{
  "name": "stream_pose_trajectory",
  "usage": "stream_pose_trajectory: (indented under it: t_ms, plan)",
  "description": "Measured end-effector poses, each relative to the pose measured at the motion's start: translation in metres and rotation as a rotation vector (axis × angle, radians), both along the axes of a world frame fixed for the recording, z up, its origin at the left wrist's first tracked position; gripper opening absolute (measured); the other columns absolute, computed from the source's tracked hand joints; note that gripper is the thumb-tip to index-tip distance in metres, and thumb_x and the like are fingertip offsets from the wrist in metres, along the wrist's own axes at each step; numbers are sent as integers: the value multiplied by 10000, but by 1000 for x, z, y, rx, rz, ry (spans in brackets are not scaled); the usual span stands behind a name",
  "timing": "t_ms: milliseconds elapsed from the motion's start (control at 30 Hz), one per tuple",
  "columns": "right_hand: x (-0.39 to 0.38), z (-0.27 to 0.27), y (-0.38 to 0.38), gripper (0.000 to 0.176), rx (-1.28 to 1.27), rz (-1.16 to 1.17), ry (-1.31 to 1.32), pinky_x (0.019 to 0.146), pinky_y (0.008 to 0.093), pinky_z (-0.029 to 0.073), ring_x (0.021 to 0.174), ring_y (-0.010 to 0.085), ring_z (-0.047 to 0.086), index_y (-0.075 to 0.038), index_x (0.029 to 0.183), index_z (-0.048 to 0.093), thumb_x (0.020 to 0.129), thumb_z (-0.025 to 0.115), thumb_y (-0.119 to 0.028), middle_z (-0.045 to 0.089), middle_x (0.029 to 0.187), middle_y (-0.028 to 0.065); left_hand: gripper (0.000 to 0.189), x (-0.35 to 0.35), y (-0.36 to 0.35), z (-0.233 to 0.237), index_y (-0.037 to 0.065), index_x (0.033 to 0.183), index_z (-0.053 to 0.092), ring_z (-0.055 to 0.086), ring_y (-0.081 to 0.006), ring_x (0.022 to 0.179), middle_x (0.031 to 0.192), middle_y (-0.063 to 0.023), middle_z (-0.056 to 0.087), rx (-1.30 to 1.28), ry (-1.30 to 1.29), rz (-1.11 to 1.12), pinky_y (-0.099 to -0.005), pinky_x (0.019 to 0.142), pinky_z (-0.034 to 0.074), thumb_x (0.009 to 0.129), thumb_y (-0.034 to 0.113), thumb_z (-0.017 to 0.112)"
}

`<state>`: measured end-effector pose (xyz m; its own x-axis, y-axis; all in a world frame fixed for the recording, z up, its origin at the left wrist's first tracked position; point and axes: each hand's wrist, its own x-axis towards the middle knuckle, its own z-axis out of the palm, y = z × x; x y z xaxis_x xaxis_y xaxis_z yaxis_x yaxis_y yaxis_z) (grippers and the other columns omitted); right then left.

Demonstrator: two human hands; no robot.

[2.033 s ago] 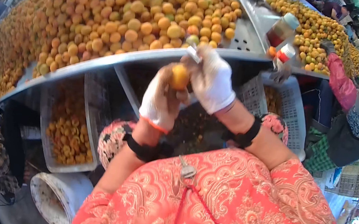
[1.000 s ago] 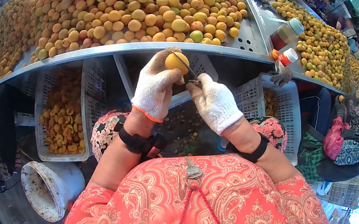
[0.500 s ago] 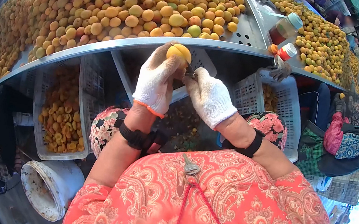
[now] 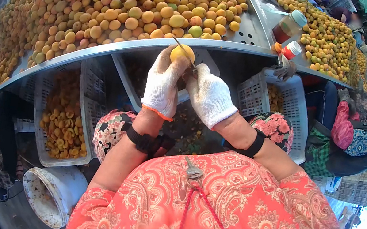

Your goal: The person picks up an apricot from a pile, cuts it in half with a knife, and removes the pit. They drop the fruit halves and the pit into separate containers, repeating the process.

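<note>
Both my hands wear white knit gloves and meet just below the metal table's edge. In my left hand [image 4: 163,80] a yellow apricot [image 4: 179,54] is gripped between thumb and fingers. My right hand [image 4: 213,94] is closed around the handle end of a small knife [image 4: 185,48]. Its thin dark blade slants up and left across the apricot's upper side. The handle is mostly hidden in the glove.
Whole apricots [image 4: 138,3] are heaped on the metal table [image 4: 151,42]. Beneath are crates, one holding apricot halves [image 4: 62,129]. A white bucket [image 4: 50,194] lies tilted at lower left. A jar [image 4: 289,27] and red bottle [image 4: 292,50] stand right. Other people sit on both sides.
The knife blade has come up across the apricot; before, it was low beside the fruit and barely showing. My right hand has shifted slightly up and left.
</note>
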<state>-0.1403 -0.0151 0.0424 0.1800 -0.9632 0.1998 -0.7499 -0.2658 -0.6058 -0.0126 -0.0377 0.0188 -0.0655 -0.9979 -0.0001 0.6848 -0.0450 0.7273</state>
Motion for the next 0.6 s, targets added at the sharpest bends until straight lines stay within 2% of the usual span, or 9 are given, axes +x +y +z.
stream_pose_trajectory:
  t_ms: [100, 167, 233, 267, 333, 367, 467, 533, 600]
  plan:
    - [1, -4, 1, 220, 55, -30, 49, 647, 502, 519, 786, 437, 657, -1, 1040, 556, 974, 552, -211, 676, 798, 236, 420, -2, -2, -16, -1, 1283, 547, 581, -156, 1035, 1124, -59, 635, 67, 75, -61, -305, 928, 451, 969, 259, 645]
    - [-1, -8, 0, 218, -47, -5, -6, 639, 505, 513, 772, 439, 656, 2, 1040, 551, 972, 555, -205, 676, 799, 234, 424, -1, -5, -19, -4, 1278, 551, 580, -158, 1046, 1121, -63, 637, 110, 126, -49, -303, 930, 452, 967, 266, 649]
    - [-3, -5, 2, 219, -47, -2, -32, 640, 505, 514, 771, 438, 657, 2, 1045, 548, 968, 560, -202, 676, 799, 233, 417, 3, -9, -15, 2, 1260, 570, 591, -153, 1014, 1111, -69, 637, 98, -79, -81, -291, 900, 461, 959, 276, 661]
    - [-4, -2, 1, 221, -46, 7, -56, 640, 506, 515, 770, 438, 658, 3, 1050, 544, 964, 565, -199, 676, 799, 232, 417, 3, -10, -11, 2, 1260, 570, 591, -153, 1014, 1111, -69, 637, 92, -79, -83, -291, 900, 461, 959, 276, 661]
    - [-7, 3, -2, 222, -33, 16, -51, 639, 504, 516, 767, 436, 659, 4, 1048, 542, 962, 570, -198, 673, 791, 232, 385, 5, -7, -3, 8, 1232, 596, 597, -147, 992, 1105, -72, 639, -126, -475, 54, -290, 897, 464, 968, 284, 645]
    - [-8, 4, -2, 223, -15, 25, -45, 637, 502, 516, 763, 435, 660, 6, 1046, 540, 959, 575, -196, 670, 782, 232, 385, 4, -4, 3, 8, 1232, 596, 597, -147, 992, 1105, -72, 639, -126, -477, 54, -290, 897, 464, 968, 284, 645]
    - [-3, 7, 2, 235, -11, -7, 44, 629, 499, 518, 745, 431, 661, -2, 1045, 540, 962, 574, -220, 665, 754, 222, 357, -3, 0, 4, 17, 1218, 608, 603, -147, 961, 1100, -73, 642, -103, -333, 117, -297, 887, 472, 983, 285, 618]
    - [3, -3, 2, 249, 23, -38, 113, 619, 497, 519, 728, 425, 662, -7, 1054, 537, 964, 572, -236, 667, 749, 215, 368, -5, -4, -17, 29, 1205, 606, 605, -158, 943, 1080, -65, 645, 76, 8, -36, -307, 873, 485, 994, 330, 603]
    - [3, -15, -2, 297, 51, -57, 198, 588, 491, 521, 683, 404, 667, -16, 1096, 527, 970, 564, -282, 678, 748, 199, 382, -7, -5, -22, 41, 1203, 600, 615, -185, 959, 1080, -71, 651, 130, 78, -53, -333, 890, 494, 990, 358, 601]
